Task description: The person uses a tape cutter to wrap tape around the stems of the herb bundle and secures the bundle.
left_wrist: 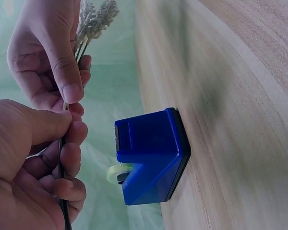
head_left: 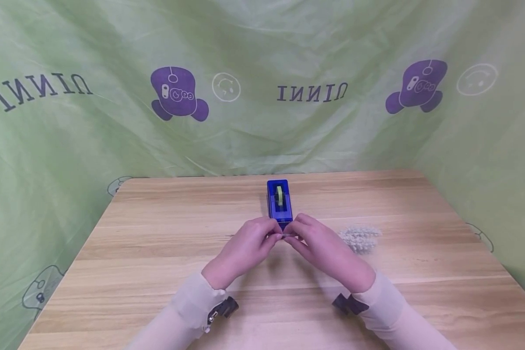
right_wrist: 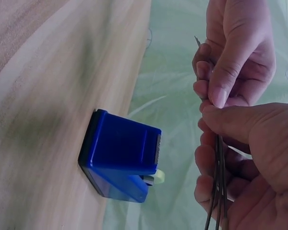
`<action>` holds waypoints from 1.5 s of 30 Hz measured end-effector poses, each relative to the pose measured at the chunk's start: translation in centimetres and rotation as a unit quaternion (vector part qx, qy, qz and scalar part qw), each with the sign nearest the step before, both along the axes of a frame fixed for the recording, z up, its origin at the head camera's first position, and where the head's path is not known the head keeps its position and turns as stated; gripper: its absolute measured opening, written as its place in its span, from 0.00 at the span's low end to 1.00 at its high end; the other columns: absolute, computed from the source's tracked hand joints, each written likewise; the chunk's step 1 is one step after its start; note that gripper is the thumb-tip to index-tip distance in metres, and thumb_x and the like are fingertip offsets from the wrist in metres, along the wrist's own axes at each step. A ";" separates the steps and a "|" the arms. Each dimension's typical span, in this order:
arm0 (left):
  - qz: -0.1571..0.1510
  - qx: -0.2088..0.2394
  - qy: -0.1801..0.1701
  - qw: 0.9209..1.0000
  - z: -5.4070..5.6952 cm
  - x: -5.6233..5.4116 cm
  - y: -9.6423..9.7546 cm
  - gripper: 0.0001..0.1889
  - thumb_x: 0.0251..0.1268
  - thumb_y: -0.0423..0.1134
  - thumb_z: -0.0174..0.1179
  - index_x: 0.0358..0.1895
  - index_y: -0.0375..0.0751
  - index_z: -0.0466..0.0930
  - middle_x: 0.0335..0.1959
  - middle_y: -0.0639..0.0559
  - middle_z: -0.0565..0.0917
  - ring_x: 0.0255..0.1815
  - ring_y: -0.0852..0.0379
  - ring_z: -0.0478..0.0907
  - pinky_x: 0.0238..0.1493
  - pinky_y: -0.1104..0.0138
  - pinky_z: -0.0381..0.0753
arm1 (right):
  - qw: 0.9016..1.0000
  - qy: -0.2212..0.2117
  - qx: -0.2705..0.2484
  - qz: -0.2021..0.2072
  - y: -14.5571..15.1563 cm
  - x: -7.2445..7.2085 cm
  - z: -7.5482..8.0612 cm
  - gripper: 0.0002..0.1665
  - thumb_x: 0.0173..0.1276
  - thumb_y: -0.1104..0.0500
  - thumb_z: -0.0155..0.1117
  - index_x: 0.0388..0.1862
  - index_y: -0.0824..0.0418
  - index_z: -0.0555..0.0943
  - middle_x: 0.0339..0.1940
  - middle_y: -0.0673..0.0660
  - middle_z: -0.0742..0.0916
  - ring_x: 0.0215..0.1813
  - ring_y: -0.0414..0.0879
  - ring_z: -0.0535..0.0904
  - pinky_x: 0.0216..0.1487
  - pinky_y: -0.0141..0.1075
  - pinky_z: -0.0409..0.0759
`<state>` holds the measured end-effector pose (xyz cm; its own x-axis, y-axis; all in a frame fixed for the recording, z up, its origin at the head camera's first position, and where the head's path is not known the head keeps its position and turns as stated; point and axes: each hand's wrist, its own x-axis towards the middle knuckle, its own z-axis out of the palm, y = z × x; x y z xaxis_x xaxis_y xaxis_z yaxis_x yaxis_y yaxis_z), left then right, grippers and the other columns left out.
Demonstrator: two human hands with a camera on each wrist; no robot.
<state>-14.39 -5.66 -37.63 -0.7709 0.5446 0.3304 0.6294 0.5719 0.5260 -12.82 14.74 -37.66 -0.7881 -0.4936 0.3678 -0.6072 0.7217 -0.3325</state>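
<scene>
A bunch of whitish dried flower sprigs on thin dark stems is held sideways above the table. My left hand pinches the stems between thumb and fingers, toward their bare ends. Close beside it, my right hand grips the same stems nearer the fluffy heads. The two thumbs nearly meet in both wrist views. Just beyond the hands stands a blue tape dispenser with a pale yellow-green roll of tape in it. Fingers cover the stems' middle part.
The wood-grain table carries the dispenser near its back middle. A green printed curtain hangs behind the table and along both sides. Each wrist wears a small black camera mount.
</scene>
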 end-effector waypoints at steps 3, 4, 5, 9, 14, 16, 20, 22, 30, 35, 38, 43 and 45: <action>0.002 0.002 -0.001 1.000 0.0 0.0 0.0 0.02 0.73 0.32 0.64 0.40 0.40 0.86 0.37 0.51 0.88 0.37 0.59 0.81 0.41 0.67 0.83 | 1.000 -0.003 0.004 0.007 0.1 -0.1 0.0 0.05 0.73 0.59 0.69 0.45 0.57 0.87 0.38 0.47 0.84 0.40 0.37 0.80 0.44 0.32 0.85; 0.003 0.003 -0.002 1.000 0.0 0.1 0.0 0.02 0.73 0.32 0.64 0.40 0.41 0.86 0.37 0.51 0.88 0.36 0.59 0.80 0.41 0.67 0.82 | 1.000 -0.003 0.005 0.009 0.1 -0.1 0.0 0.04 0.74 0.59 0.69 0.45 0.57 0.87 0.38 0.47 0.84 0.40 0.37 0.80 0.44 0.32 0.85; 0.005 0.003 -0.005 1.000 0.0 0.1 0.0 0.02 0.73 0.33 0.64 0.40 0.41 0.86 0.37 0.51 0.88 0.36 0.59 0.80 0.41 0.67 0.82 | 1.000 -0.003 0.006 0.009 0.1 -0.1 0.0 0.04 0.74 0.60 0.69 0.45 0.57 0.87 0.38 0.47 0.84 0.40 0.37 0.79 0.44 0.32 0.85; 0.005 0.000 -0.014 1.000 0.0 0.1 0.0 0.02 0.73 0.33 0.65 0.41 0.40 0.86 0.38 0.51 0.88 0.36 0.60 0.79 0.40 0.68 0.81 | 1.000 0.006 0.011 0.004 0.0 -0.2 0.0 0.03 0.74 0.60 0.69 0.43 0.57 0.87 0.37 0.47 0.86 0.39 0.37 0.79 0.43 0.33 0.85; 0.014 -0.019 -0.038 0.999 0.1 0.0 -0.1 0.04 0.74 0.36 0.64 0.41 0.40 0.87 0.36 0.51 0.88 0.33 0.61 0.76 0.37 0.69 0.79 | 1.000 0.016 0.011 -0.005 0.0 -0.2 0.0 0.03 0.73 0.60 0.69 0.40 0.58 0.86 0.35 0.47 0.86 0.36 0.37 0.79 0.42 0.33 0.85; 0.016 -0.026 -0.044 0.999 0.2 0.0 -0.2 0.06 0.75 0.37 0.63 0.41 0.40 0.87 0.36 0.51 0.88 0.32 0.62 0.76 0.37 0.69 0.79 | 1.000 0.020 0.011 -0.007 0.0 -0.2 -0.1 0.03 0.73 0.60 0.70 0.39 0.58 0.86 0.34 0.47 0.86 0.36 0.37 0.79 0.41 0.33 0.84; 0.017 -0.031 -0.042 0.998 0.0 0.0 -0.2 0.06 0.77 0.37 0.62 0.42 0.41 0.88 0.36 0.52 0.89 0.32 0.62 0.76 0.38 0.68 0.80 | 0.999 0.038 0.022 -0.005 0.1 -0.2 -0.2 0.03 0.72 0.59 0.71 0.39 0.58 0.87 0.34 0.47 0.87 0.36 0.38 0.80 0.41 0.34 0.84; 0.020 -0.032 -0.038 0.999 -0.1 -0.1 -0.3 0.06 0.76 0.38 0.62 0.42 0.41 0.88 0.36 0.52 0.89 0.32 0.62 0.77 0.38 0.68 0.80 | 0.999 0.046 0.029 -0.004 0.1 -0.3 -0.2 0.03 0.71 0.58 0.72 0.39 0.56 0.88 0.34 0.47 0.88 0.36 0.38 0.81 0.42 0.35 0.84; 0.025 -0.027 -0.036 0.999 -0.9 -0.3 -0.6 0.04 0.74 0.35 0.65 0.40 0.40 0.88 0.36 0.52 0.89 0.34 0.60 0.79 0.42 0.65 0.84 | 0.996 0.044 0.080 -0.007 0.9 -0.2 -0.1 0.07 0.69 0.58 0.74 0.46 0.52 0.90 0.38 0.45 0.93 0.41 0.39 0.88 0.51 0.41 0.78; 0.026 -0.021 -0.051 0.998 -1.6 -0.3 -1.0 0.04 0.72 0.31 0.64 0.41 0.38 0.89 0.35 0.50 0.88 0.33 0.61 0.78 0.39 0.67 0.82 | 0.996 0.008 0.092 -0.014 1.8 -0.3 -0.1 0.02 0.70 0.58 0.72 0.41 0.53 0.89 0.35 0.43 0.92 0.39 0.38 0.87 0.55 0.43 0.79; 0.021 -0.021 -0.059 0.998 -2.0 -0.4 -1.3 0.04 0.71 0.29 0.64 0.41 0.37 0.88 0.34 0.50 0.87 0.33 0.60 0.77 0.38 0.68 0.81 | 0.996 -0.008 0.094 -0.006 2.4 -0.4 -0.4 0.01 0.70 0.58 0.72 0.39 0.53 0.88 0.34 0.43 0.91 0.38 0.38 0.86 0.56 0.46 0.81; 0.010 -0.024 -0.079 0.997 -2.7 -0.3 -2.0 0.02 0.67 0.27 0.66 0.38 0.37 0.86 0.32 0.51 0.84 0.34 0.60 0.77 0.38 0.70 0.81 | 0.996 -0.036 0.084 0.023 3.3 -0.5 -1.1 0.03 0.69 0.61 0.73 0.40 0.54 0.89 0.35 0.46 0.92 0.39 0.39 0.88 0.53 0.44 0.86; 0.007 -0.035 -0.093 0.995 -3.0 -0.2 -2.1 0.03 0.67 0.28 0.66 0.36 0.39 0.85 0.31 0.52 0.83 0.34 0.61 0.76 0.38 0.71 0.80 | 0.995 -0.056 0.079 0.033 3.5 -0.5 -1.3 0.03 0.69 0.63 0.72 0.40 0.55 0.89 0.36 0.47 0.92 0.40 0.40 0.89 0.50 0.40 0.87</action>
<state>-14.64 -7.78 -40.60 -0.8234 0.5491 0.1430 0.5160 0.6197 0.5914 -13.33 18.27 -38.95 -0.7832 -0.5909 0.1936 -0.6212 0.7297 -0.2858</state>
